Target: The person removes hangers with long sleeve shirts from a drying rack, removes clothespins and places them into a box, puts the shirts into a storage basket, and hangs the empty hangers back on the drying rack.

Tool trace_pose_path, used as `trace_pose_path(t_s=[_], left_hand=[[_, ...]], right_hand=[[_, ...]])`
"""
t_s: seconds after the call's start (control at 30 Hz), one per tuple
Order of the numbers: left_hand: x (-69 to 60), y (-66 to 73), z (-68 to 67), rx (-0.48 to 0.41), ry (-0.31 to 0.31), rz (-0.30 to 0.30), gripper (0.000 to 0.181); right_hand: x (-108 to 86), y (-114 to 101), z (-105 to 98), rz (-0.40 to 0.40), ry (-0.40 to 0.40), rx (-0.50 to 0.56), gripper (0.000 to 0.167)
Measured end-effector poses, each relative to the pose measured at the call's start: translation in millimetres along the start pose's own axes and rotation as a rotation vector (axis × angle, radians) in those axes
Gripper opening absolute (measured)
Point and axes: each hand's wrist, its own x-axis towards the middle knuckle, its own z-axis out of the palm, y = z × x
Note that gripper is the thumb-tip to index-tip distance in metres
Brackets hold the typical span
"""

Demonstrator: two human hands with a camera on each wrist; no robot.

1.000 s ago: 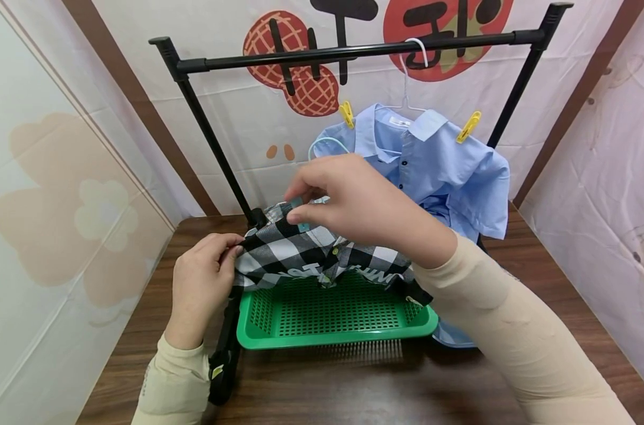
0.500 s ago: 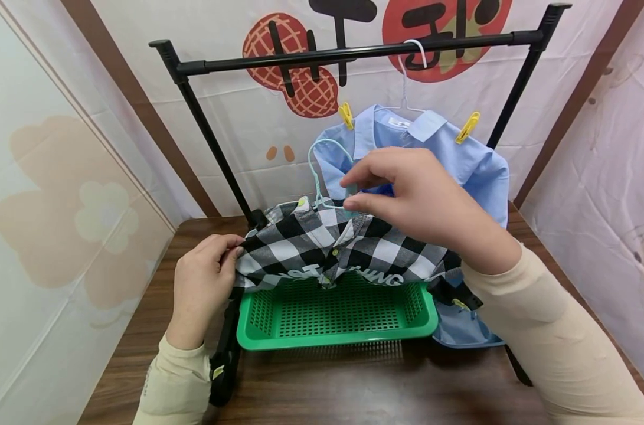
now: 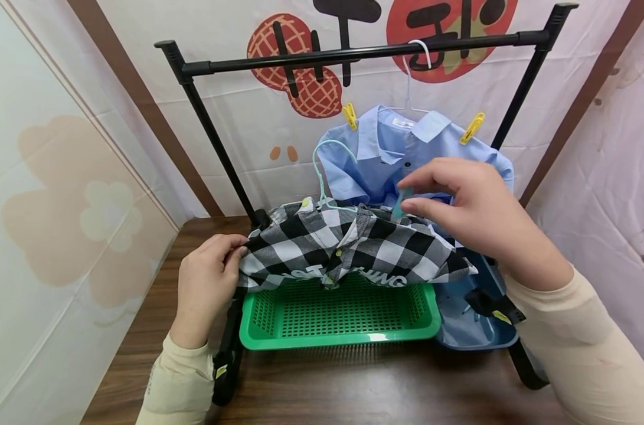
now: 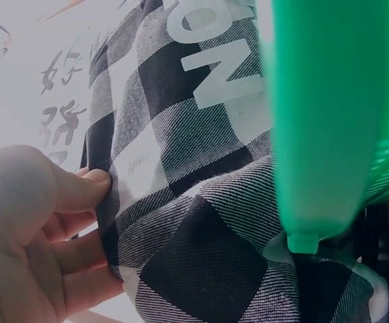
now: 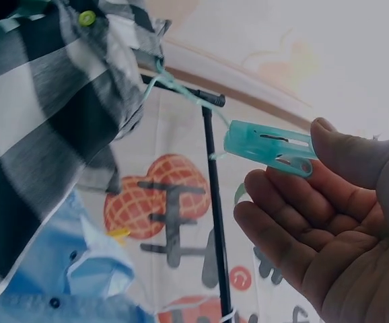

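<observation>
A black-and-white checked shirt (image 3: 295, 248) lies over the back of a green basket (image 3: 337, 341), with a mint wire hanger (image 3: 320, 177) rising from its collar. My left hand (image 3: 207, 283) pinches the shirt's left edge between thumb and fingers; the left wrist view shows that grip on the cloth (image 4: 161, 161). Between the thumb and fingers of my right hand (image 3: 476, 212) is a teal clothespin (image 5: 268, 147). It is above the right side of the shirt, and in the right wrist view it is apart from the cloth.
A black rack (image 3: 300, 60) stands behind. From its bar hangs a light blue shirt (image 3: 375, 171) on a white hanger (image 3: 408, 82), with yellow clothespins (image 3: 471, 128) at both shoulders. A blue bin (image 3: 476, 330) sits right of the green basket on the wooden table (image 3: 353, 389).
My right hand has moved rightward with the clothespin, from over the shirt's left shoulder to its right side. The hanger hook and blue bin are now uncovered. My left hand keeps its hold.
</observation>
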Motion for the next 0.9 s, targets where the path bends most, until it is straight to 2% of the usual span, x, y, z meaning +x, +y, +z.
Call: trace_pose_path(t_s=[0.3,0.53,0.9], left_hand=[[1.0,0.1,-0.6,-0.003,0.0,0.0,0.008],[0.9,-0.7,-0.7,-0.002,-0.005,0.0,0.009],[0.1,-2.3,-0.1,0.001,-0.018,-0.003,0.009]], right_hand=[[-26.8,24,-6,0.106,0.082,0.071,0.024],[-50.6,44,-9,0.085,0.169,0.032,0.026],[-82.8,66,-12,0.163,0.25,0.071,0.033]])
